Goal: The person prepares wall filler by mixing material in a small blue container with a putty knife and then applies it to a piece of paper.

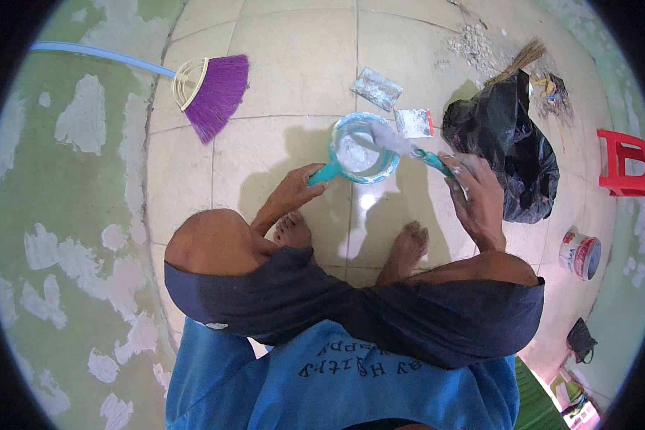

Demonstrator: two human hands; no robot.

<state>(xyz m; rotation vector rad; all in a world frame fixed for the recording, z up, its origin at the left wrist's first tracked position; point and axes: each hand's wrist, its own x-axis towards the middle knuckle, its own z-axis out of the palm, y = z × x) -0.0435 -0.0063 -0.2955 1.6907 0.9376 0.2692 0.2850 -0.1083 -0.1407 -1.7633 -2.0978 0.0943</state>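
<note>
My left hand [299,188] grips the teal handle of a round plastic dipper [333,145], which holds white paste [357,152]. In my right hand [475,193] is the green handle of a tool [435,163], its far end blurred and whitish above the dipper's right side; I cannot tell what kind of tool it is. Two flat, paste-smeared plates lie on the floor just beyond the dipper: a greyish one [377,88] and a white one with a red edge [414,123].
A purple broom [217,97] leans in from the left wall. To the right are a black plastic bag [502,145], a stick broom [521,59], white debris [473,48], a red plastic stool [623,163] and a bucket [578,255]. Patched green walls [80,215] flank the tiled floor.
</note>
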